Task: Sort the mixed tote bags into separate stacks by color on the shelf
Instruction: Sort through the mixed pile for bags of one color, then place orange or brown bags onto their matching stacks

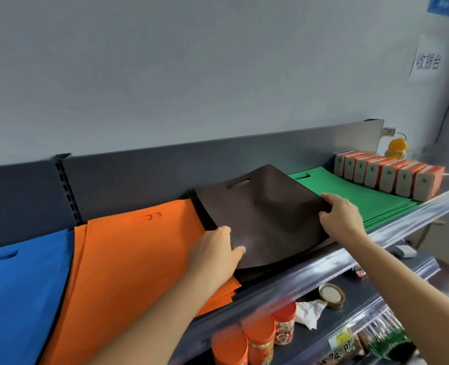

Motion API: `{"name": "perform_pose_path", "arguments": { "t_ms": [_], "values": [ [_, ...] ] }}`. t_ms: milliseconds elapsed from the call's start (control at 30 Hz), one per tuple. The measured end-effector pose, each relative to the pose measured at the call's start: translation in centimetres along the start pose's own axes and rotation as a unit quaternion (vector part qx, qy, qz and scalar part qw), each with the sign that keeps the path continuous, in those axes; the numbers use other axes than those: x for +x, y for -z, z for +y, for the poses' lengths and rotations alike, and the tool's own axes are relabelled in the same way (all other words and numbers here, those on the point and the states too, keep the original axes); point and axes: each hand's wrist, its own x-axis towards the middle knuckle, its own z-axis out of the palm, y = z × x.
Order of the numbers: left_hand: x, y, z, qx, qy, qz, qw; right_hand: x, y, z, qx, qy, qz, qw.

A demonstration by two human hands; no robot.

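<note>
My left hand (218, 248) and right hand (342, 214) each pinch a side edge of the brown tote bag (265, 214), over the dark stack (252, 275) between orange stack (139, 254) and green stack (350, 196). Risk: limp fabric lands skewed onto green, or slides off the shelf (350, 256) lip. The stack beneath may be black, which is hard to tell, so colours could mix.

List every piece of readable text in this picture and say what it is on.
"收银台": white paper sign on the wall.
The blue sign, top right corner: too blurred to read.
Labels on the orange jars: too blurred.
Print on the packet, lower shelf: too blurred.
</note>
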Motion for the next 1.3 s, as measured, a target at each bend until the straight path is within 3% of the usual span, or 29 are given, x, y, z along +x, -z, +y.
{"name": "perform_pose_path", "arguments": {
  "t_ms": [100,200,367,500,800,933,1300],
  "values": [
    [-0.2,-1.8,0.3,0.063,0.022,-0.045,0.997,1.1,-1.2,2.1,-0.086,0.008,-0.084,0.993],
    [-0.4,-2.7,0.3,0.074,0.03,-0.037,0.996,1.1,-2.3,2.8,-0.121,0.047,-0.119,0.984],
    [-1.6,-1.1,0.0,0.027,0.018,0.026,0.999,-0.3,-3.8,-0.8,-0.052,0.153,-0.094,0.982],
    [-4.5,1.6,-2.6,0.05,0.006,0.087,0.995,-3.4,-5.2,-6.1,0.015,0.227,-0.107,0.968],
    [-17.6,11.2,-19.8,0.127,0.159,0.164,0.965,-17.2,-11.4,-24.6,0.093,0.398,-0.226,0.884],
    [-25.0,15.0,-27.9,0.132,0.209,0.178,0.953,-25.5,-14.3,-32.2,0.1,0.436,-0.281,0.849],
    [-43.2,27.2,-46.9,0.149,0.306,0.229,0.912,-46.7,-21.1,-49.5,0.139,0.535,-0.326,0.767]
  ]
}}
